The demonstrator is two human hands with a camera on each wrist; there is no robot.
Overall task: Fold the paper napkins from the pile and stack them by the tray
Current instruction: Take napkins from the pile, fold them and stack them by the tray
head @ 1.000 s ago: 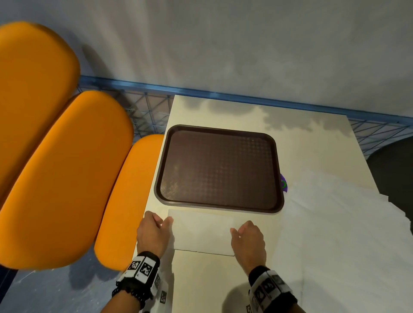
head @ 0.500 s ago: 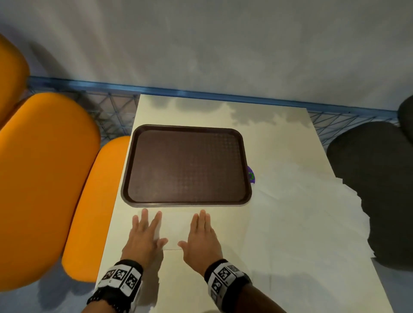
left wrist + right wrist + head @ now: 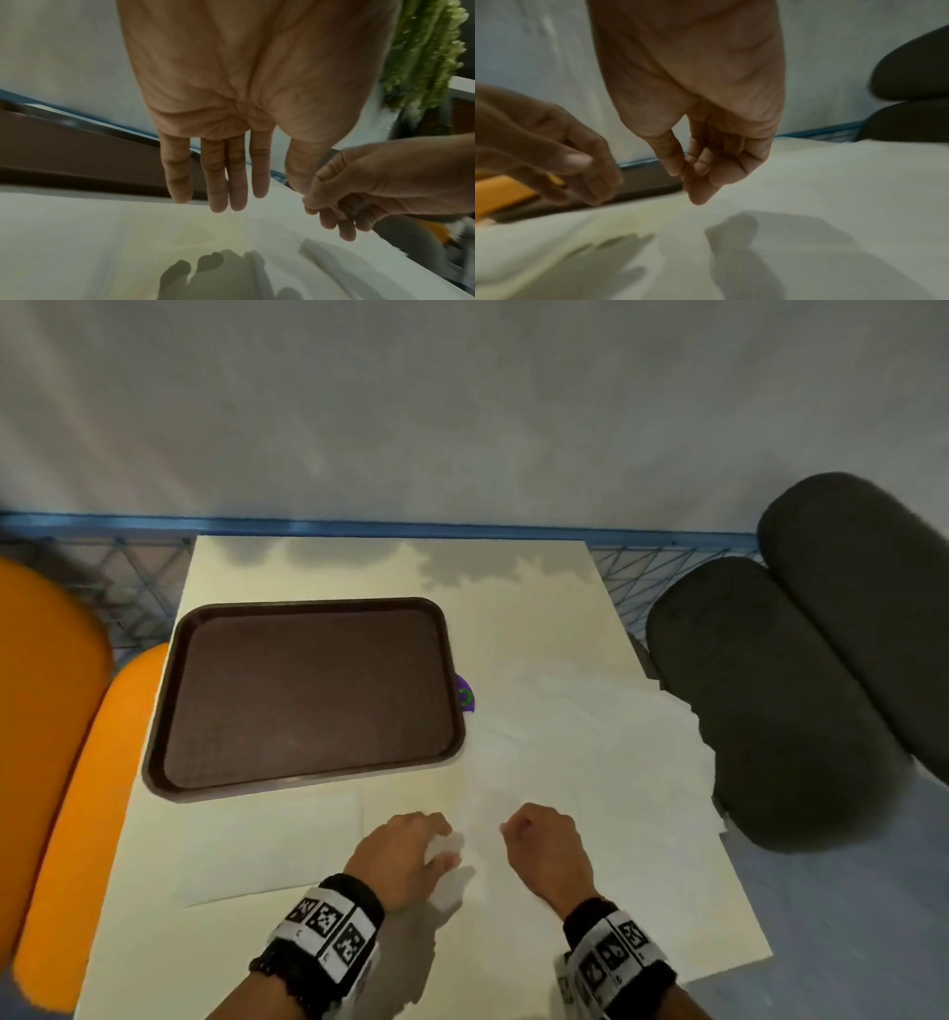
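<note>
Both hands over the napkin pile (image 3: 590, 762): left hand (image 3: 405, 852) flat, right hand (image 3: 544, 850) curled, empty (flimsy sheets, pinch one corner).

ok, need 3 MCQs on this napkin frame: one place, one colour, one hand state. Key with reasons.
1. Where does the folded napkin lie?
A. on the tray
B. on the table, on the near side of the tray
C. on the dark seat

2. The tray is:
A. brown
B. blue
C. white

3. The left hand:
A. fist
B. fingers straight, holding nothing
C. gripping the tray

Key:
1 B: head view shows it flat on the table along the tray's near edge.
2 A: dark brown throughout.
3 B: left wrist view shows straight fingers above paper.
</note>
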